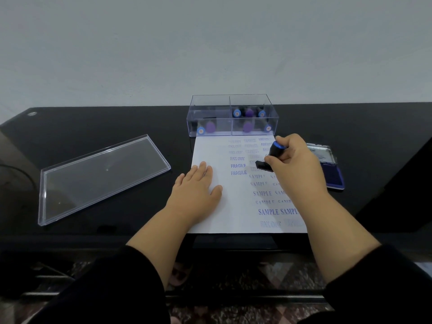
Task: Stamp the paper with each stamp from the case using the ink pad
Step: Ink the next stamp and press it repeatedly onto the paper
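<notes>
While the left hand (pixel 196 185) lies flat with its fingers straight on the bare left part of the white paper (pixel 210 155), the right hand (pixel 294 164) curls its fingers and thumb round a black stamp (pixel 271 155) with a blue ring at the top of its handle. The stamp leans with its handle toward 1 o'clock, and its flat black base sits at or just over the sheet among the printed rows; whether it presses down I cannot tell. The paper carries blue marks reading FAX OUT, FRAGILE and SAMPLE, some sharp and some faint. At 12 o'clock from the paper, touching its far edge, stands the clear stamp case (pixel 232 99), split into four compartments; blue-capped and purple-handled stamps show in the far right, near left and near right ones, while what the far left one holds I cannot tell. At 3 o'clock from the right hand, partly hidden behind it, the blue ink pad (pixel 334 174) lies open on the black desk (pixel 140 122). The case's clear lid (pixel 102 176) lies well apart at 9 o'clock from the paper.
</notes>
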Demonstrator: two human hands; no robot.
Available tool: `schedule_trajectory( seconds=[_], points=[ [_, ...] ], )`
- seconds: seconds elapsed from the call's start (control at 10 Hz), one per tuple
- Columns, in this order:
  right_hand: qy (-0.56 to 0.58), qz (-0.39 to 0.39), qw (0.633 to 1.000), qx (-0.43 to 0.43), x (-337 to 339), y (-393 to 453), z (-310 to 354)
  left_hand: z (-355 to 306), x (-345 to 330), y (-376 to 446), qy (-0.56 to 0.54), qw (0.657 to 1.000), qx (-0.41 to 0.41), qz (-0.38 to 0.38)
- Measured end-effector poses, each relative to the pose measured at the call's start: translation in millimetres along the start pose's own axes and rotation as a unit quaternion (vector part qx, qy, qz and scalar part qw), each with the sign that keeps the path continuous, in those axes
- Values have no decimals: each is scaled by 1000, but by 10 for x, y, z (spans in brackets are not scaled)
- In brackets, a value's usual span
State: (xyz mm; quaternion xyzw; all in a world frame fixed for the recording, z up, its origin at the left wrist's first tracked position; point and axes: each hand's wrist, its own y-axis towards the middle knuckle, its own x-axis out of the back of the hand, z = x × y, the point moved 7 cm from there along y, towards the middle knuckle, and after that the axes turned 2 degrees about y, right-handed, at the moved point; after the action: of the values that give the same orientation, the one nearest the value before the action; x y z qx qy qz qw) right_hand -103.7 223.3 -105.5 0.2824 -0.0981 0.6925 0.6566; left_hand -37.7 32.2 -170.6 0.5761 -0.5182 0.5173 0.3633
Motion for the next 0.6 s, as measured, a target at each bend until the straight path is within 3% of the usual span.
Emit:
schedule_trajectory(
  seconds=[0.2, 0.6],
  points=[
    [19, -45, 999, -19, 257, 48, -102, -2, 0, 22, 7, 1000, 3, 4],
    [-144, -93, 984, -57, 697, 120, -448, -57, 30, 56, 9, 999, 24, -32]
  ],
)
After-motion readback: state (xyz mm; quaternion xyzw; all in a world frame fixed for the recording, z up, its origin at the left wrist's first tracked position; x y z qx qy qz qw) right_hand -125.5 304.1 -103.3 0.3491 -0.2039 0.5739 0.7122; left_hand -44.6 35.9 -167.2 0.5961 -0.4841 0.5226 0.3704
